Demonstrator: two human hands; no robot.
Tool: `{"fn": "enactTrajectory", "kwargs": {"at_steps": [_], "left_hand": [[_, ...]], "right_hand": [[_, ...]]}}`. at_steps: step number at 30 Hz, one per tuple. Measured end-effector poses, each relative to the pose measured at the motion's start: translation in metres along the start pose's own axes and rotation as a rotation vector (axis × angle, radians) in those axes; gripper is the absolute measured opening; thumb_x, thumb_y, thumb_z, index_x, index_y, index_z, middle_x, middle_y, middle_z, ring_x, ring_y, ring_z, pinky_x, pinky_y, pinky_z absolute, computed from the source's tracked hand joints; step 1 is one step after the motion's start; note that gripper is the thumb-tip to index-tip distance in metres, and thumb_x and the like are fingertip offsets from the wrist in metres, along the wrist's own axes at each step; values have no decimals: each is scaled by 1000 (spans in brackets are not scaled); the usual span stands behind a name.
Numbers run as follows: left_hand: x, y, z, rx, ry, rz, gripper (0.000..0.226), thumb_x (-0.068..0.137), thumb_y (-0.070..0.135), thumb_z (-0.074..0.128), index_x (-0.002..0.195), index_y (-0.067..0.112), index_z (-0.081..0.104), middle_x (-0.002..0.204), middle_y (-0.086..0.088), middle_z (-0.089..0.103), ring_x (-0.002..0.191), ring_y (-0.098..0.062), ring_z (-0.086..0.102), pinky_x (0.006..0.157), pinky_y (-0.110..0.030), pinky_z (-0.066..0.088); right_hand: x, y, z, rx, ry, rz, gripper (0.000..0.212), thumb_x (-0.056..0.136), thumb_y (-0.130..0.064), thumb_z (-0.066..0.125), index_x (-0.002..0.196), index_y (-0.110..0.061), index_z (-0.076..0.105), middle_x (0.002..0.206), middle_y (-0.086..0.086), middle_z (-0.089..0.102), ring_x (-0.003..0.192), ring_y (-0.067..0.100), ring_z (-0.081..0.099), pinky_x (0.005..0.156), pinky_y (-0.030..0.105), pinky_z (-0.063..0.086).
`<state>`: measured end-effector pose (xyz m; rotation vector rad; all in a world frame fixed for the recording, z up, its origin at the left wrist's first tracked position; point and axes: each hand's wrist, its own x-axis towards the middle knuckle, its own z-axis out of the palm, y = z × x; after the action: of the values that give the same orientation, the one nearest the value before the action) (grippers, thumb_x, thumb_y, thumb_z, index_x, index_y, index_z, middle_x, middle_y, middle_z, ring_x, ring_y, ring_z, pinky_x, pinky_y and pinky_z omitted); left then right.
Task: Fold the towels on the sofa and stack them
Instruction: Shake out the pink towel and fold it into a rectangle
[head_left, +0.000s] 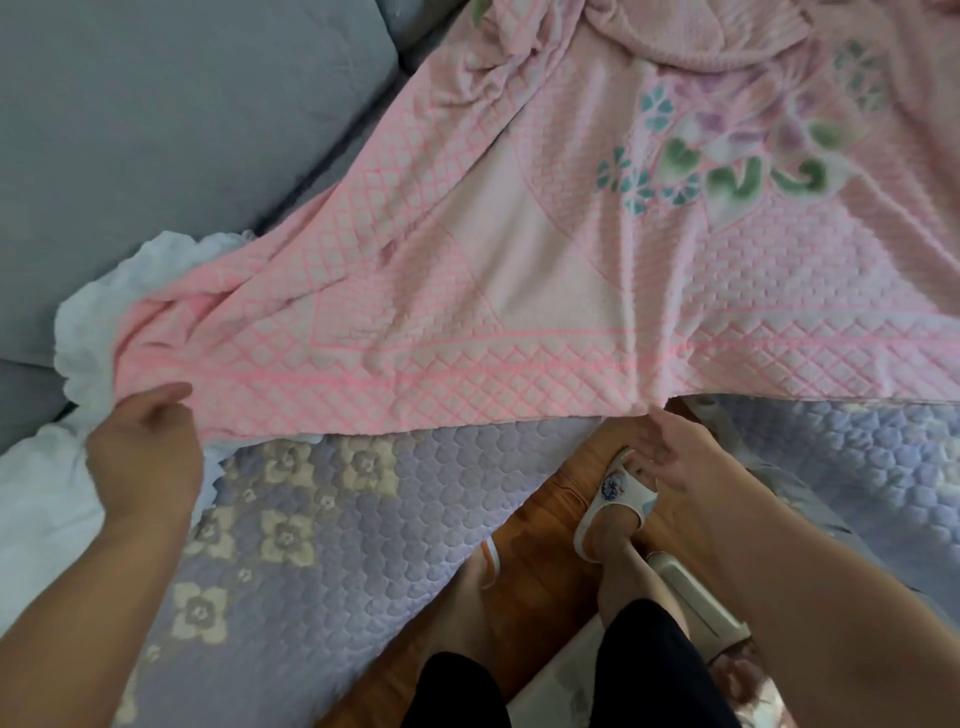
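Item: one pink diamond-quilted floral towel (545, 249), spread over the sofa's lilac quilted cover (337, 519); near edge raised.
Left hand (143, 457): fingers curled, gripping the near-left corner.
Right hand (680, 457): fingertips pinching the near hem mid-edge.
One white ruffled towel (88, 317), far left, partly buried.
Risk: off-corner right pinch may skew the fold; the lift may drag the white towel along.

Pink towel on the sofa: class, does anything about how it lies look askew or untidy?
Yes. The pink towel lies slanted and wrinkled, bunched at its far end, and its near-left corner overlaps a crumpled white towel. The left hand and right hand hold its near edge.
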<state>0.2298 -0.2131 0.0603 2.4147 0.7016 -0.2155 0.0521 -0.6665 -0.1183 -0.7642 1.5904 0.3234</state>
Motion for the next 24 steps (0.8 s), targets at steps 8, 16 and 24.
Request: {"fn": "enactTrajectory", "kwargs": {"at_steps": [8,16,24], "left_hand": [[-98,87,78,-12,-244,415,38,92,-4,49,99,24,74,102,2,66,87,-24,66,82,-36,53],[-162,145,185,173,-356,511,45,89,-13,48,116,13,73,123,-18,60,113,-36,56,98,-29,39],[-187,152,297,735,-393,762,26,86,5,60,108,11,74,133,-14,59,100,-39,64,82,-44,52]], "right_hand": [[-8,-57,-109,74,259,-125,26,100,-18,53,125,-16,58,102,5,61,79,15,61,79,33,55],[23,-144,-261,328,418,-194,47,99,-36,54,139,-12,49,92,-6,49,82,10,61,71,28,56],[75,-223,-335,693,197,-304,33,84,-30,65,114,-18,65,88,-3,70,69,12,71,63,28,56]]}}
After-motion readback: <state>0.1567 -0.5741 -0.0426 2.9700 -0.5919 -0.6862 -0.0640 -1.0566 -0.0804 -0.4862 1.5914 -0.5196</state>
